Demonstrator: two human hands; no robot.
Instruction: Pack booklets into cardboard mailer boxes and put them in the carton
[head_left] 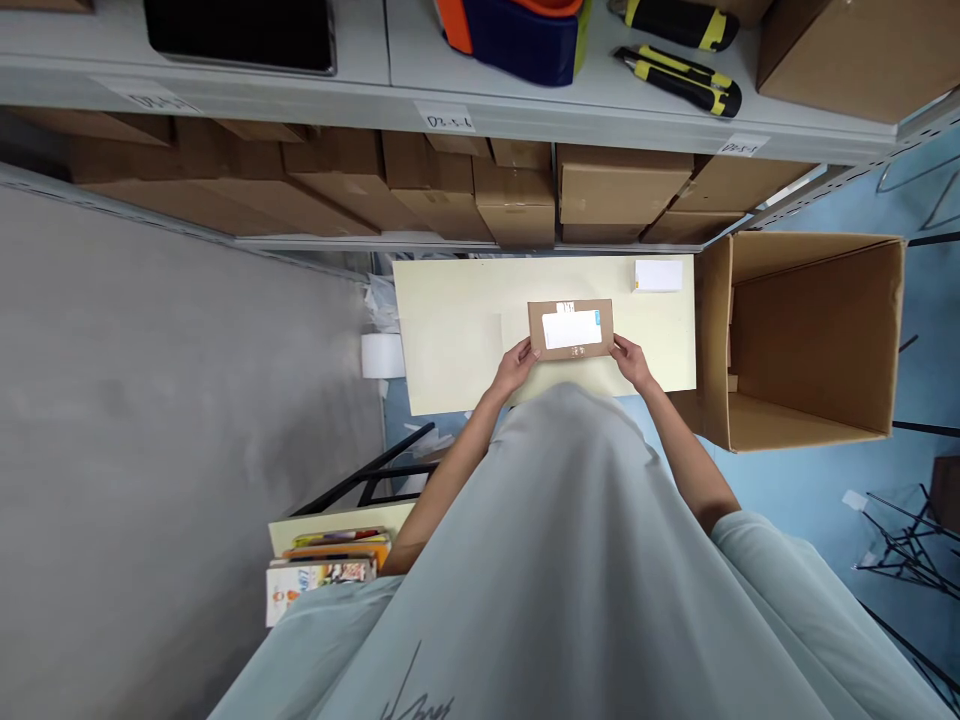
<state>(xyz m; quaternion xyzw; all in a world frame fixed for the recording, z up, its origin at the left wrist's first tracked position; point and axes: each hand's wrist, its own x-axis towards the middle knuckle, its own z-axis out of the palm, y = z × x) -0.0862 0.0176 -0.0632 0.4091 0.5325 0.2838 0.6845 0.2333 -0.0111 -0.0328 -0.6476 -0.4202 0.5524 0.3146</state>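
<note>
A small brown cardboard box point(534, 330) with a white label point(572, 329) on its top face is over the cream tabletop point(450, 340). My left hand point(517, 365) grips its near left corner, fingers closed against the cardboard. At the near right corner, my right hand point(630, 360) holds the same box between thumb and fingers. Whether the box rests on the table or is slightly raised, I cannot tell. Beyond it to the right lies a small white box point(658, 276) near the table's back edge.
A large open carton point(817, 340) stands right of the table. Shelving with brown boxes point(626, 188) runs along the back; its upper shelf carries utility knives point(679, 80) and a dark tablet-like slab point(240, 35). A white roll point(382, 356) sits at the left edge, books point(322, 575) lower left.
</note>
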